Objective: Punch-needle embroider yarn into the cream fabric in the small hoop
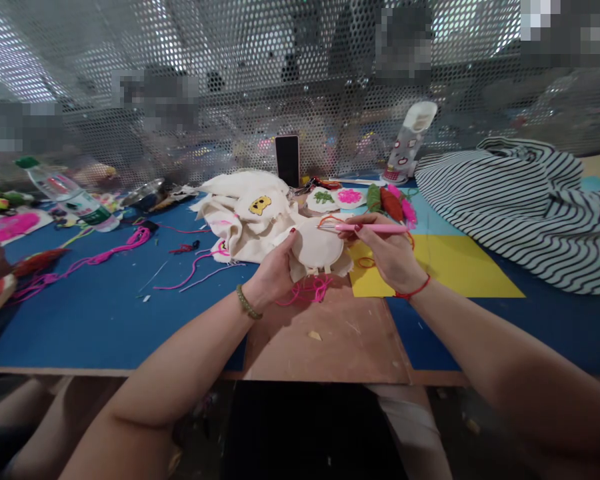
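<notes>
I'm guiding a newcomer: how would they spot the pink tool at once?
On the blue table, find the yellow sheet right of centre. Above its left part, the person's right grip holds the pink tool. Its straight handle and thin metal tip set it apart from the tangled pink yarn below the held white fabric.

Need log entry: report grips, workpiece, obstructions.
Left grip holds white fabric piece. Right grip holds pink-handled tool, tip over fabric. Pink yarn close below.

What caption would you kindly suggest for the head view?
Left hand holds white fabric; right hand holds a pink-handled tool.
</notes>
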Demonstrator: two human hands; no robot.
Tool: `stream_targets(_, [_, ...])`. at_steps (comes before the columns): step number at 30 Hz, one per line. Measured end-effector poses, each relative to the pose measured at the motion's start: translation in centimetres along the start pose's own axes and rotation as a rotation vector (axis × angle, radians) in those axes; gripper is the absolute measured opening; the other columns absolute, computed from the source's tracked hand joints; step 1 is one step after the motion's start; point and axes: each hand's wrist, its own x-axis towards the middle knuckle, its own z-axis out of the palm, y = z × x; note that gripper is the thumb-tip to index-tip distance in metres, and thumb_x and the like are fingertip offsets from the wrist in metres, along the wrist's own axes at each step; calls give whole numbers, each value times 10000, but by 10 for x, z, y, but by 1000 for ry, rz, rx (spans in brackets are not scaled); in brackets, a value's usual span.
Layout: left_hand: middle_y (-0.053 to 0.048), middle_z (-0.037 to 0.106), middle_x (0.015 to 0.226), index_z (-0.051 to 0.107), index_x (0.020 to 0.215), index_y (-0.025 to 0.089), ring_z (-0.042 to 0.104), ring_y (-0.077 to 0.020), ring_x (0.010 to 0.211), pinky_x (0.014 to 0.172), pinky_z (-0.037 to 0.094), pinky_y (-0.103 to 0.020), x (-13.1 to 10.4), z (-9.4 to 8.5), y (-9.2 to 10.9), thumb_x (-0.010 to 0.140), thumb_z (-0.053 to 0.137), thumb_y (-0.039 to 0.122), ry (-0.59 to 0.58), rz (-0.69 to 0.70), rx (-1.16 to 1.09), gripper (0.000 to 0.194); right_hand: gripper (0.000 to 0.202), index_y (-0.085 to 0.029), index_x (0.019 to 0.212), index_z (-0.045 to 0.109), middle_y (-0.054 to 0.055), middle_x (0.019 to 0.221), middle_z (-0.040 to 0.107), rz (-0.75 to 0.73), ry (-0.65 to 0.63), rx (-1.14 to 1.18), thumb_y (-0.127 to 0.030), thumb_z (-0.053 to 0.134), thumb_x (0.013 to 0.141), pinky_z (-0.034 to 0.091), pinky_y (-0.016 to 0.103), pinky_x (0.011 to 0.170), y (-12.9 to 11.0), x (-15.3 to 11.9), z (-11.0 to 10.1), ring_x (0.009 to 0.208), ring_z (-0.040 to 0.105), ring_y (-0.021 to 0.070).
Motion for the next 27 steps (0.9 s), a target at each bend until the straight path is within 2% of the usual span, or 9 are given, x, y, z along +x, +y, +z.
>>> stream_targets(19, [-101, 726, 1160, 586, 1294, 147, 663, -230, 1126, 1026, 509, -365, -2, 3, 0, 988, 410, 298, 36, -10, 21, 384, 273, -230, 938, 666, 37, 901, 746, 4, -3, -22, -483, 685, 836, 604, 372, 777, 2, 0, 0, 834, 721, 184])
stream_targets(27, [-133, 701, 1203, 540, 1350, 139, 660, -254, 1131, 988, 542, -356, 1, -5, 0, 969, 468, 315, 27, -12, 14, 426, 247, -286, 1009, 642, 9, 997, 727, -84, 131, -62, -484, 649, 861, 582, 323, 799, 4, 5, -5, 939, 698, 165])
